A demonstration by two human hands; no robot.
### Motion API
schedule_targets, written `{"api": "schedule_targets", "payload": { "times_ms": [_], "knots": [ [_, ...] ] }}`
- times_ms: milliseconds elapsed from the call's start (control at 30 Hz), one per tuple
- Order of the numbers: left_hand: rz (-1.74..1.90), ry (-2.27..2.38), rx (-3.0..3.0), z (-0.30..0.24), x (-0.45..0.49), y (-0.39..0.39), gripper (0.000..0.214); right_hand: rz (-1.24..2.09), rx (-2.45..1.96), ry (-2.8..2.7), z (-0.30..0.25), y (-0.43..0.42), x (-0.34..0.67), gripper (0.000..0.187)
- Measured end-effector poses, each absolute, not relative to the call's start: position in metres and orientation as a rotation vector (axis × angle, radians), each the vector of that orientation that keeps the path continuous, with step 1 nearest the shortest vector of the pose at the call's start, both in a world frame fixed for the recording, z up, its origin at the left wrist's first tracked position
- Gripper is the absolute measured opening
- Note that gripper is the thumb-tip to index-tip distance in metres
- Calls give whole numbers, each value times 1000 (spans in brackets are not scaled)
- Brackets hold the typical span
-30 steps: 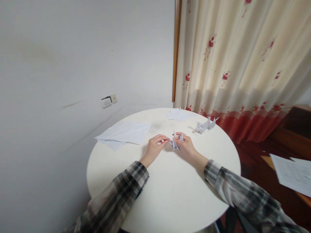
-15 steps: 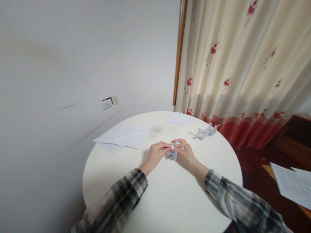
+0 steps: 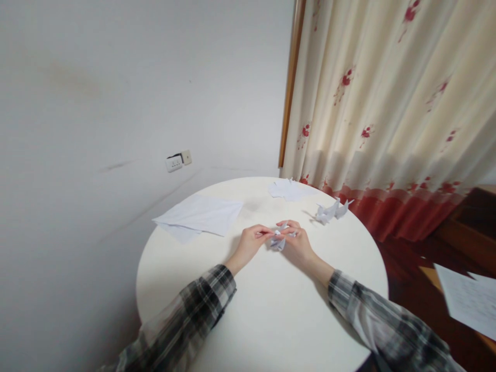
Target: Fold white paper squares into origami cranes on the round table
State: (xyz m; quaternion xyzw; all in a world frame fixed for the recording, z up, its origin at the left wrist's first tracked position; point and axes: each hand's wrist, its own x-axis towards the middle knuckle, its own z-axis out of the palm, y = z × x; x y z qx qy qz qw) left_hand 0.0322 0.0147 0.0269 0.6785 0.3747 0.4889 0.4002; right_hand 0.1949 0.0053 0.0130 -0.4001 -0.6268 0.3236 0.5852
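Observation:
Between my hands, just above the white round table (image 3: pixel 256 310), is a small folded white paper crane (image 3: pixel 277 244). My left hand (image 3: pixel 251 243) pinches it from the left, thumb and fingertips together at its upper middle. From the right, my right hand (image 3: pixel 297 243) grips the crane, its fingers curled round that side. The fingertips of both hands nearly meet and cover part of the folds. Beyond my right hand sit more folded paper cranes (image 3: pixel 329 212), close together near the table's right edge.
Large white paper sheets (image 3: pixel 203 214) lie overlapped at the table's left. Smaller white paper pieces (image 3: pixel 287 189) lie at the far edge. A wall with a socket (image 3: pixel 174 164) stands left; a flowered curtain (image 3: pixel 380 113) hangs behind. Written sheets (image 3: pixel 468 299) rest on a lower surface at right.
The view has shifted slightly. Both hands stay on the paper crane at the same spot, with only small movement of the fingers.

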Motion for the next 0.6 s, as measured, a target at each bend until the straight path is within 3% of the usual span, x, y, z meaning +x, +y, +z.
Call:
{"api": "schedule_targets", "payload": {
  "times_ms": [300, 600],
  "knots": [
    [1226, 937, 1701, 28, 34, 12, 15, 883, -889, -1413, 8, 8, 194, 10],
    [1261, 948, 1739, 23, 33, 12, 15, 773, -921, -1471, 14, 6, 199, 9]
  ]
}}
